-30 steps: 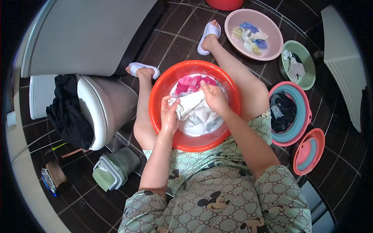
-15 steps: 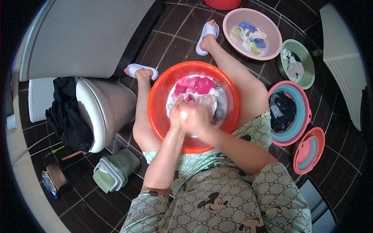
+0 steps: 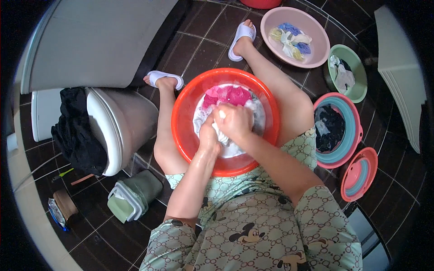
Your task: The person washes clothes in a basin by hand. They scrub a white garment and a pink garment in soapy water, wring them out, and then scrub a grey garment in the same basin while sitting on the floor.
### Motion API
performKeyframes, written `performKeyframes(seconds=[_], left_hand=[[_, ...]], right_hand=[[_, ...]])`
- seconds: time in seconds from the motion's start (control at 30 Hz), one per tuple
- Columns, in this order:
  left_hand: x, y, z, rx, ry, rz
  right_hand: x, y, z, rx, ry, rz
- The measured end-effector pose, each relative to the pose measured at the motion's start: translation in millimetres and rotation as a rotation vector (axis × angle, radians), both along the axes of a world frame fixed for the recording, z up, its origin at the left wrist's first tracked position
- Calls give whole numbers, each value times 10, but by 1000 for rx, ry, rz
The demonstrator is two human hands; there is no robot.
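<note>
Between my knees stands an orange-red basin (image 3: 183,128) holding wet, sudsy laundry. A bright pink cloth (image 3: 233,95) lies at its far side, with white cloth around and below it. My left hand (image 3: 209,137) and my right hand (image 3: 235,121) press together over the basin. Both are closed on a bunched white cloth (image 3: 219,134), part of which shows between the palms. The right hand's fingers curl over the top, and the left hand cups it from the left. What kind of garment it is, I cannot tell.
On the right stand a pink basin (image 3: 270,49) and a green basin (image 3: 360,92) with wet clothes, a pink-and-blue tub (image 3: 347,135) of dark clothes and a smaller tub (image 3: 371,178). At left are a toilet (image 3: 118,135) with black clothing (image 3: 77,131) and a small bin (image 3: 147,187).
My hands were blurred by motion and pressed over each other; now they sit slightly apart, with the white cloth showing between them. The right hand has shifted a little up and right.
</note>
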State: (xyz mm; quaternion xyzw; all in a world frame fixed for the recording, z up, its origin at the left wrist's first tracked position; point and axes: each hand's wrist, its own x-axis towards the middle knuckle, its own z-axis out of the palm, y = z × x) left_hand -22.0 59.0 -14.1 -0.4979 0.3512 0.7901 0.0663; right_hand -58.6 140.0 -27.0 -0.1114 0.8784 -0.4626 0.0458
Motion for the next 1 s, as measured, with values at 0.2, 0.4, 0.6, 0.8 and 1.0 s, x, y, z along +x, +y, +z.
performKeyframes(seconds=[0.2,0.4,0.6,0.8,1.0], left_hand=[[119,-107,-242,-155,92,-53],[-121,-491,-213,282,252,103],[-171,-727,-1051,-205,186,32],[-161,-600,-1669,-220,49,-19],[-73,-644,-1925,-457,-97,-178]], right_hand=[[73,-47,-68,-51,171,110],[-460,60,-494,-46,-303,102],[-650,-80,-781,-150,-439,103],[-400,-219,-1442,258,-381,133],[-450,-293,-1647,249,-438,251]])
